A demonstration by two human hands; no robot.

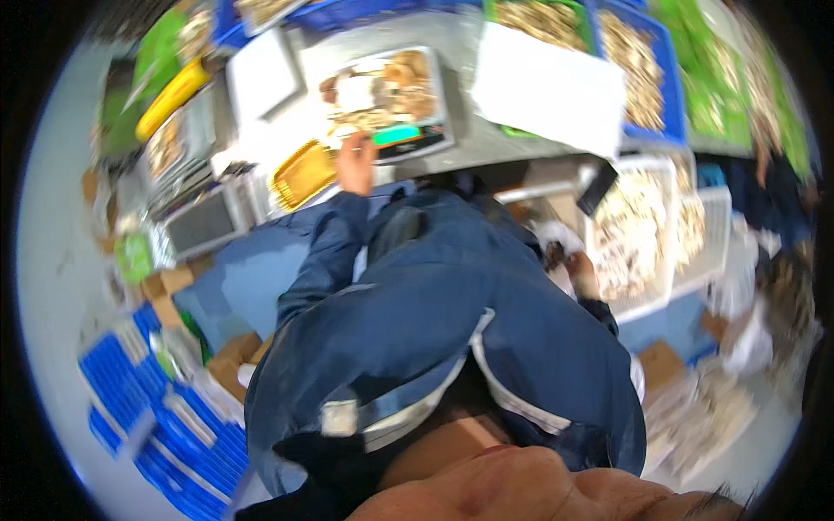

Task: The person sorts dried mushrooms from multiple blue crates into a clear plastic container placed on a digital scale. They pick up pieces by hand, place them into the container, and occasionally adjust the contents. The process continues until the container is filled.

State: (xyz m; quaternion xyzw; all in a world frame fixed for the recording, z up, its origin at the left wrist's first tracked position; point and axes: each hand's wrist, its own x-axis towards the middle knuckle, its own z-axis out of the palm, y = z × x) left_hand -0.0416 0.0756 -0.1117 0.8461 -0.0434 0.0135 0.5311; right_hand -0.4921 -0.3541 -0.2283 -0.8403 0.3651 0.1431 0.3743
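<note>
My left hand is at the near edge of a digital scale with a lit green display; whether it grips anything there is unclear. On the scale lies a tray of light brown sliced pieces, perhaps dried mushroom, around a white item. Just left of that hand rests a gold tray. My right hand is low at the right, beside a white plastic basket of pale pieces, with a dark brown item and a white bag close to its fingers. Blur hides what it holds.
A white sheet or board lies right of the scale, before a blue crate of pale strips. Green bags stand farther right. At the left are a yellow object and clear containers. Blue slatted crates and cardboard are on the floor.
</note>
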